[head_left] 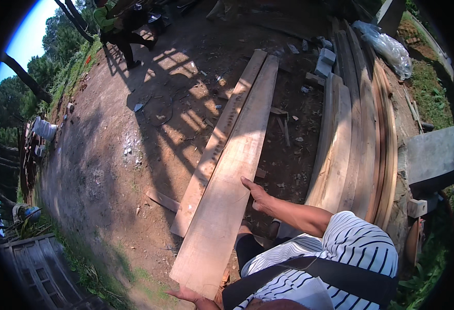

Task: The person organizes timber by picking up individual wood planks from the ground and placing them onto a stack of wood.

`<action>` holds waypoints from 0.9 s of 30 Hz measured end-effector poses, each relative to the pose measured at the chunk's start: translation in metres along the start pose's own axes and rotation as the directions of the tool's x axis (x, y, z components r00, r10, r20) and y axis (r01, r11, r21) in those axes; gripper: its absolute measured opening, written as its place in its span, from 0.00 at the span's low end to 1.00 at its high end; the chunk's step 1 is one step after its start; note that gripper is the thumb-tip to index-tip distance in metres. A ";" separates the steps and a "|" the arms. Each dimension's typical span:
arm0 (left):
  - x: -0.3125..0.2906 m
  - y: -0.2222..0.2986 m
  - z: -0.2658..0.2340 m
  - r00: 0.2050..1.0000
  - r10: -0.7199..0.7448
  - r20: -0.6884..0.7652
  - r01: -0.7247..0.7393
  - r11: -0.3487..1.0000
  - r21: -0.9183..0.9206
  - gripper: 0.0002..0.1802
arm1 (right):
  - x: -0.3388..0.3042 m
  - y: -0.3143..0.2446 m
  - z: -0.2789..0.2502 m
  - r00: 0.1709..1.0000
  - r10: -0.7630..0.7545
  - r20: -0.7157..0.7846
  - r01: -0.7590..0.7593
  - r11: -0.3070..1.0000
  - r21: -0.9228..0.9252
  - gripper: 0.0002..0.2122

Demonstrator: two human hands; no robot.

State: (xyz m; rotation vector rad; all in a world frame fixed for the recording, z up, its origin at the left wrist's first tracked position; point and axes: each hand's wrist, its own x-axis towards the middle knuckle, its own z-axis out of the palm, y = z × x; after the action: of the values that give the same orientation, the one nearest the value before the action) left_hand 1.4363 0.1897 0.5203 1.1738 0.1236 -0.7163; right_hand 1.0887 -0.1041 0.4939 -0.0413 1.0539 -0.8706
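Note:
A long, smooth, pale wooden plank slants away from me across the middle of the view. My right hand holds its right edge partway along, the thumb lapping onto the top face and the other fingers hidden beneath. At the near end, my left hand grips the plank's lower edge, with one digit stretched out to the left and the rest out of sight. A second plank, marked by a row of dark spots, lies close along the left side of the first.
A short wooden piece lies under the planks' left side. Stacked long boards run along the right, near grey blocks and clear plastic sheeting. Another person stands far left. Wooden panels lie lower left.

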 end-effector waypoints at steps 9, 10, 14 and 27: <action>-0.245 0.069 0.247 0.753 -0.008 0.658 0.361 0.841 -0.404 0.56 | -0.237 -0.067 -0.019 0.863 -0.103 0.495 -0.037 0.964 0.265 0.35; -0.268 0.066 0.258 0.681 -0.029 0.732 0.449 0.806 -0.385 0.56 | -0.254 -0.081 -0.016 0.878 -0.167 0.449 0.079 0.975 0.209 0.33; -0.343 0.058 0.283 0.339 -0.083 0.937 0.680 0.710 -0.183 0.58 | -0.300 -0.135 -0.028 0.861 -0.267 0.433 0.166 0.952 0.257 0.24; -0.383 0.022 0.321 -0.708 -0.313 0.633 0.302 0.676 0.672 0.76 | -0.423 -0.212 -0.116 0.913 -0.398 0.089 0.387 0.914 0.119 0.31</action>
State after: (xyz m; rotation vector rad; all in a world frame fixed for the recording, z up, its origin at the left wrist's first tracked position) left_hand 1.0654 0.0853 0.8389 -0.2460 -1.1225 -2.4698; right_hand 0.7851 0.0665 0.8349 -0.2229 0.9087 -1.2713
